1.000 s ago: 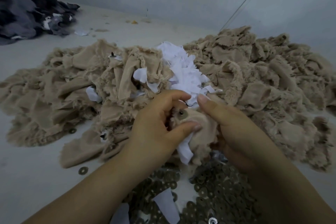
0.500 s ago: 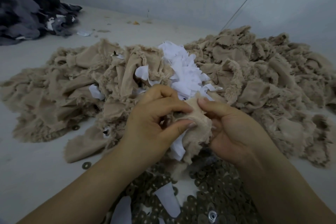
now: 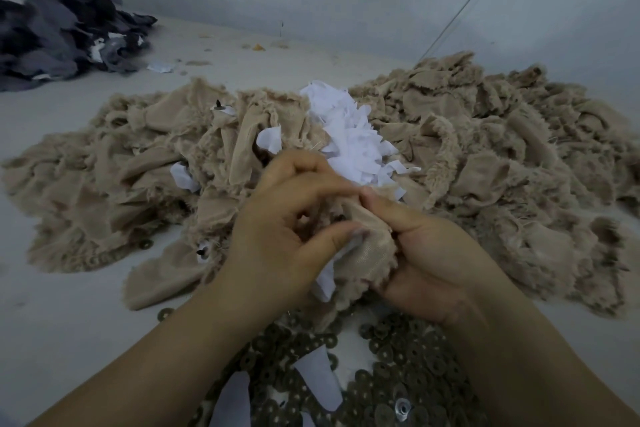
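Beige fabric scrap (image 3: pixel 369 253) is held between both hands, just above a heap of bronze-coloured metal washers (image 3: pixel 398 354) at the near edge of a pale table (image 3: pixel 52 322). The left hand (image 3: pixel 287 229), fingers curled, pinches the scrap's upper edge between thumb and forefinger. The right hand (image 3: pixel 433 263) lays its thumb across the cloth and curls its fingers underneath. A white liner slip (image 3: pixel 325 276) hangs out from under the scrap, loose at its lower end.

The likely trouble is that slip: only the left thumb appears to pin it, so any shift in grip could let it slide free into the washers. Whether a fastener sits in the fold cannot be told.

The scrap's long axis runs from the fingertips back toward the person, with its zigzag-cut edge pointing down at the washers.

Beyond lie a mound of beige offcuts (image 3: pixel 138 177), a streak of white scraps (image 3: pixel 353 139) and, far left, a dark grey fabric pile (image 3: pixel 52 21).
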The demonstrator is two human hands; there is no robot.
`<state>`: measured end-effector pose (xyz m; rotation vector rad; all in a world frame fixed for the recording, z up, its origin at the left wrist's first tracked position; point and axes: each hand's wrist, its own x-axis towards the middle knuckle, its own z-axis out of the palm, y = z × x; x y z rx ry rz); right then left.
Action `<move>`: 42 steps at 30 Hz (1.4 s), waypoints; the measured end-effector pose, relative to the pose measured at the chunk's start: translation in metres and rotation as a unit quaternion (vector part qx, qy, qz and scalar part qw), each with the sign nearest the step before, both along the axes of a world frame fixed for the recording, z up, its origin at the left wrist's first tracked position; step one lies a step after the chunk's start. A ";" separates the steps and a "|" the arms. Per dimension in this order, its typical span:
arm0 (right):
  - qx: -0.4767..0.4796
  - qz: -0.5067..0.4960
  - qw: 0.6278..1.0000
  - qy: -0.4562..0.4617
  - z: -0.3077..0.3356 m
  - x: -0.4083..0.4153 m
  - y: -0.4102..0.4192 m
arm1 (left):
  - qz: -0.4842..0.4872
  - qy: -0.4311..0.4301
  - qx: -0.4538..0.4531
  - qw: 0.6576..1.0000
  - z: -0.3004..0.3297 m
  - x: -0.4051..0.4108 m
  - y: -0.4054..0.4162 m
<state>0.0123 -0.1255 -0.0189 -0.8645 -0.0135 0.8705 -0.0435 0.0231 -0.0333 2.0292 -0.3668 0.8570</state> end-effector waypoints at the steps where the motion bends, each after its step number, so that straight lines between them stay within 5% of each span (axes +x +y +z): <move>1: 0.006 -0.005 1.000 -0.007 0.001 -0.001 0.001 | 0.014 0.003 -0.022 1.000 -0.001 -0.001 0.001; 8: 0.027 -0.069 0.996 -0.052 0.002 -0.006 0.007 | 0.103 0.012 -0.156 0.982 -0.011 -0.009 0.000; 12: 0.042 -0.098 0.993 -0.057 0.000 -0.005 0.007 | 0.092 0.029 -0.146 0.985 -0.018 -0.014 0.001; 21: -0.007 -0.139 0.990 -0.038 -0.009 0.002 0.006 | 0.031 0.064 -0.024 0.997 -0.025 -0.013 0.006; 26: -0.012 -0.164 0.986 -0.007 -0.009 0.007 0.003 | 0.097 0.041 -0.064 0.992 -0.034 -0.013 0.014; 32: -0.019 -0.165 0.986 0.022 -0.010 0.011 0.002 | 0.079 0.104 0.050 0.990 -0.043 -0.010 0.011; 38: -0.008 -0.167 0.984 0.058 -0.010 0.012 0.001 | 0.096 0.082 0.163 0.979 -0.045 -0.006 0.004; 42: -0.010 -0.174 0.983 0.051 -0.011 0.013 0.001 | 0.092 0.034 0.126 0.987 -0.042 -0.008 0.004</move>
